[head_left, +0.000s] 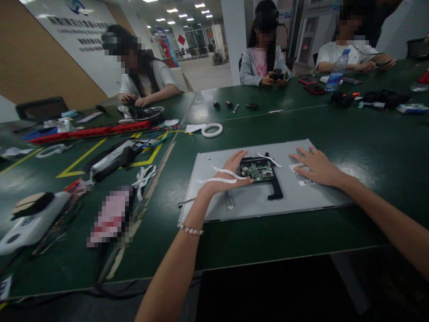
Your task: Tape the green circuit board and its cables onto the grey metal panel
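Observation:
A flat grey panel (214, 210) lies on the green table before me. On its middle sits a black bracket (276, 190) with a green circuit board (259, 172) in it. My left hand (229, 174) rests at the bracket's left side, fingers stretched out and thumb apart, close to the board's edge. Thin white strips (231, 172) lie across this hand; whether they stick to it I cannot tell. Another white strip (271, 159) curls over the bracket's top. My right hand (318, 167) lies flat with spread fingers on the panel's right part, partly over a white label (306, 182).
Beyond the panel is a roll of white tape (212, 130). Small black parts (229, 104) and a wrench (235, 108) lie farther off. Cables, a red power strip (110, 129) and a black-and-white device (114, 158) fill the left. Several people sit across the table (368, 134).

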The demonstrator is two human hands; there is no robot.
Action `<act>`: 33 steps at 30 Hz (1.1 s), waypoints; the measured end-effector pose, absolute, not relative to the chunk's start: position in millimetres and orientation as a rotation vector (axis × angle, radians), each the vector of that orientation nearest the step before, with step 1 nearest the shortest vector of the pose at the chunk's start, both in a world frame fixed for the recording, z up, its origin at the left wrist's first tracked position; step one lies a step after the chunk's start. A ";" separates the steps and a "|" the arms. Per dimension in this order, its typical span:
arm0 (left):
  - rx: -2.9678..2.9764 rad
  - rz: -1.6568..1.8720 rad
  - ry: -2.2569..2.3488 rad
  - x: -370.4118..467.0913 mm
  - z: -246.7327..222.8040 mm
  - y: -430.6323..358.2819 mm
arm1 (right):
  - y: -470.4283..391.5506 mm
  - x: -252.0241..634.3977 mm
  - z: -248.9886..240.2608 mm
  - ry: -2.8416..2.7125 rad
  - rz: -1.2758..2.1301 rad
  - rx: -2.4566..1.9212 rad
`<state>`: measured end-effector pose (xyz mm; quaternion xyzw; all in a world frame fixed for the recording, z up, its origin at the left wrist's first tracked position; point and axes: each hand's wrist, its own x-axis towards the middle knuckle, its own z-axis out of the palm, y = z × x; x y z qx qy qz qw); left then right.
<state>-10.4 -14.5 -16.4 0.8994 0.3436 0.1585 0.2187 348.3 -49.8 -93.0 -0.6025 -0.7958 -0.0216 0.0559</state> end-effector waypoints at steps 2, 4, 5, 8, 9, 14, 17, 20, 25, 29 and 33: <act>2.470 0.379 0.939 -8.0 -21.1 -13.5 | -50.5 347.5 -92.9 -2.414 -0.064 -1.832; 2.463 0.335 0.931 -7.4 -25.1 -11.9 | -51.4 346.7 -92.8 -2.410 -0.060 -1.835; 2.466 0.330 0.926 -7.4 -26.4 -11.3 | -51.9 346.2 -92.7 -2.406 -0.056 -1.838; 2.482 0.343 0.919 -6.5 -26.7 -11.0 | -53.7 344.4 -91.2 -2.399 -0.046 -1.847; 2.485 0.340 0.922 -5.9 -26.0 -11.6 | -54.3 343.8 -90.5 -2.399 -0.043 -1.850; 2.474 0.279 0.976 -3.1 -24.6 -15.3 | -56.1 341.3 -87.6 -2.391 -0.032 -1.848; 2.478 0.285 0.974 -3.4 -27.5 -14.9 | -56.7 341.1 -87.1 -2.382 -0.012 -1.847; 2.486 0.308 0.959 -4.7 -30.8 -13.2 | -56.3 340.3 -85.6 -2.355 0.021 -1.834; 2.511 0.319 0.917 -6.7 -33.5 -10.8 | -46.2 329.5 -73.7 -2.200 0.157 -1.676; 2.519 0.312 0.921 -7.3 -34.4 -10.2 | -34.9 306.0 -58.1 -2.090 0.342 -1.483; 2.509 0.306 0.955 -7.5 -34.7 -10.3 | -25.0 280.8 -52.4 -2.190 0.264 -1.319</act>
